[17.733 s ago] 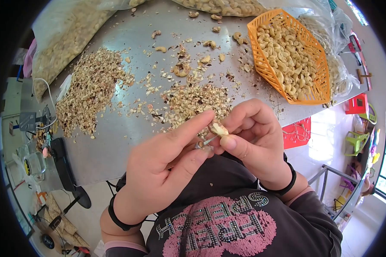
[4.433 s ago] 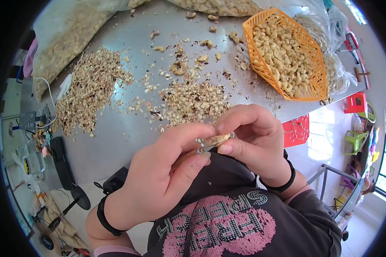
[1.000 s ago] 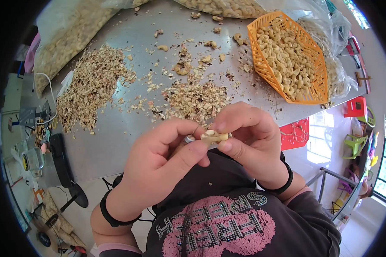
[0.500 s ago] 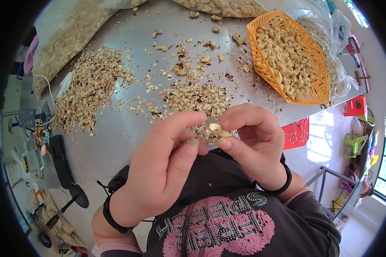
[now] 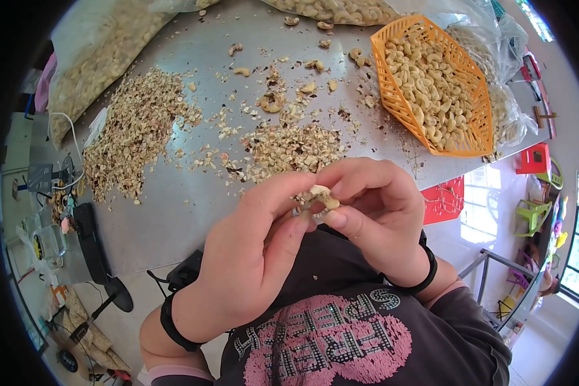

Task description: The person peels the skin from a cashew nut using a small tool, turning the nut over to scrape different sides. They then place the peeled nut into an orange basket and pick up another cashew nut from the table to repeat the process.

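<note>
One cashew kernel [image 5: 320,195] sits pinched between both hands, held just above the near edge of the steel table [image 5: 174,212] and close to the person's chest. Right hand [image 5: 373,212] closed on it, thumb below and forefinger curled over the top. Left hand [image 5: 257,251] also closed, fingertips pressed to the nut's left end; whether a small tool lies inside that fist cannot be told from this view. Kernel shows pale, mostly bare, with some brownish skin clinging on its underside, so peeling of this piece looks nearly finished, not quite.

Directly beyond the hands: a mound of skin scraps [image 5: 293,148] on the table. Farther left, a larger heap of peelings [image 5: 135,128]. Between and behind them, loose cashews [image 5: 273,101] scattered, several unpeeled or broken.

Far right: orange basket [image 5: 479,138] heaped with clean pale kernels, close to full. Judged from that, a good share of the work is done.

Remaining stock looks large: clear plastic bags of nuts lie along the far-left edge [image 5: 103,51] and the top edge [image 5: 341,8]; another bag sits behind the basket.

Black bands on both wrists. Dark sweatshirt [image 5: 328,334] with pink lettering fills the lower view.
</note>
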Motion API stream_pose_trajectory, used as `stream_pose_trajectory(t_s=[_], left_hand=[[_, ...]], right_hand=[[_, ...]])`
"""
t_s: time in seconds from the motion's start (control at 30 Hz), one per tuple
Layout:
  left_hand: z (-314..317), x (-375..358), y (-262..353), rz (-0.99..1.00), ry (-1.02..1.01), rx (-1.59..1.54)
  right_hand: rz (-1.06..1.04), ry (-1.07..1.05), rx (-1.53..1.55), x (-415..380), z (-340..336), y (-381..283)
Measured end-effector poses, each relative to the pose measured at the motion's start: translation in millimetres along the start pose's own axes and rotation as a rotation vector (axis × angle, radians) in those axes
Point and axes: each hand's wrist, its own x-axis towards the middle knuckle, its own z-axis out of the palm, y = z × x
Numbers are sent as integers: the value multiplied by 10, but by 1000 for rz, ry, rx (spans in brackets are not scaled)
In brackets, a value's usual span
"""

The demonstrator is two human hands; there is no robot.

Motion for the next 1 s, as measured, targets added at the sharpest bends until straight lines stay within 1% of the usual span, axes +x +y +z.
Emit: stream_pose_trajectory(t_s=[0.13,0.27,0.33,0.37,0.43,0.67,0.73,0.87,0.97,1.0], left_hand=[[15,5,13,11,24,32],[31,12,-1,39,63,75],[27,26,-4,136,108,229],[22,22,-6,136,109,229],[9,13,-14,197,118,374],[16,39,-52,308,148,444],[28,49,-59,362,183,498],[17,55,-51,389,208,532],[-6,45,-26,362,209,585],[-10,49,-26,304,194,497]], right_hand=[[49,15,111,9,3,17],[81,17,128,21,9,9],[69,22,142,20,15,23],[69,22,142,18,20,31],[44,43,121,8,29,44],[57,58,110,10,35,34],[50,60,123,10,42,36],[34,61,107,10,59,34],[30,44,116,6,61,45],[33,49,114,9,62,41]])
